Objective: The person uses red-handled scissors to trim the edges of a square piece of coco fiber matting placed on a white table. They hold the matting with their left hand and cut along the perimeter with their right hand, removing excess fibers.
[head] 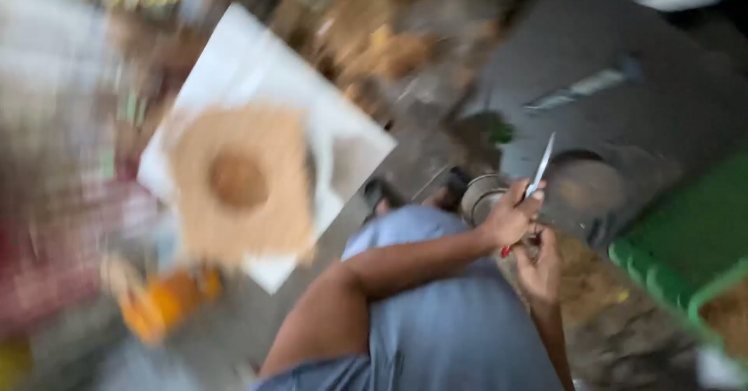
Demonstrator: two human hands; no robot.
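Right of centre in the frame, the left hand [510, 218] is gripping a knife [539, 167], fingers closed around its reddish handle while the pale blade is pointing up toward the upper right. The right hand [540, 266] is sitting just below it, touching or nearly touching, fingers curled; blur is hiding whether it is clasping anything. Both are hovering beyond a blue-grey clad knee [436, 282]. At left, a white board [257, 64] is carrying a tan ring-shaped heap [238, 181].
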